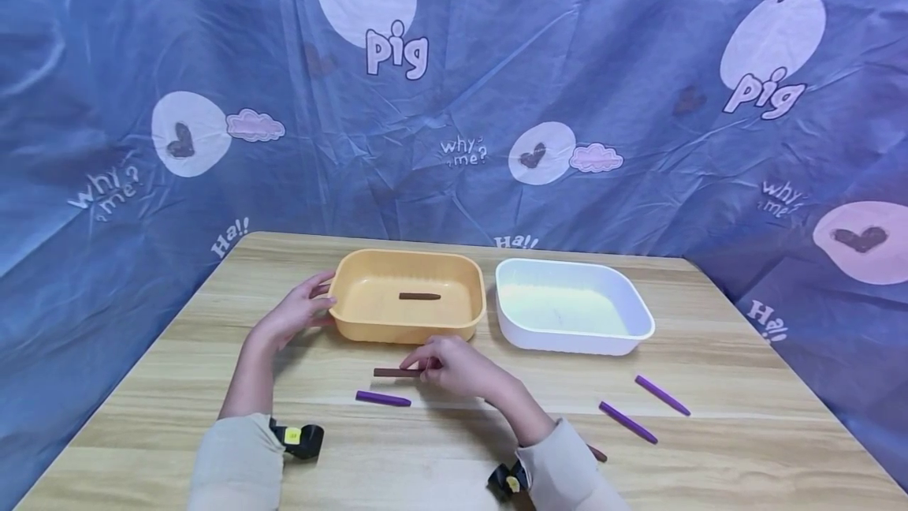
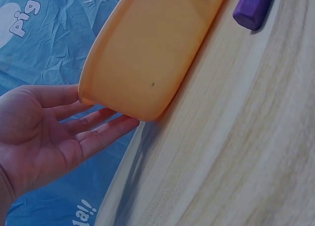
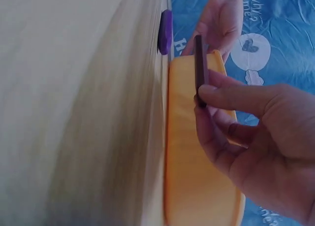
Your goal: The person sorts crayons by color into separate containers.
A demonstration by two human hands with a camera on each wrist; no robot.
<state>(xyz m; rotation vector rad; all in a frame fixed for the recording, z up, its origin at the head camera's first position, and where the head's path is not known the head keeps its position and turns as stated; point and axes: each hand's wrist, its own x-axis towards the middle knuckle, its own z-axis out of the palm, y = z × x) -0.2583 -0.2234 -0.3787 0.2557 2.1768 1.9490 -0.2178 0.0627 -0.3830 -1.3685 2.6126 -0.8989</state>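
My right hand [image 1: 457, 367] pinches a brown crayon [image 1: 394, 373] between thumb and fingers, in front of the orange tray [image 1: 407, 333]. In the right wrist view the held brown crayon [image 3: 200, 63] stands out beyond the thumb, above the table. My left hand [image 1: 298, 308] touches the left end of that tray; in the left wrist view its fingers reach out fairly straight against the end wall. Inside the tray lies another brown crayon [image 1: 420, 296]. A purple crayon [image 1: 383, 398] rests on the table just below the held one.
Right of the orange tray stands a white tray [image 1: 576, 341]. Two purple crayons, a nearer one [image 1: 628, 422] and a farther one [image 1: 663, 395], lie at the right. A brown crayon [image 1: 598, 454] is partly hidden by my right sleeve. A blue printed cloth [image 1: 454, 101] hangs behind the table.
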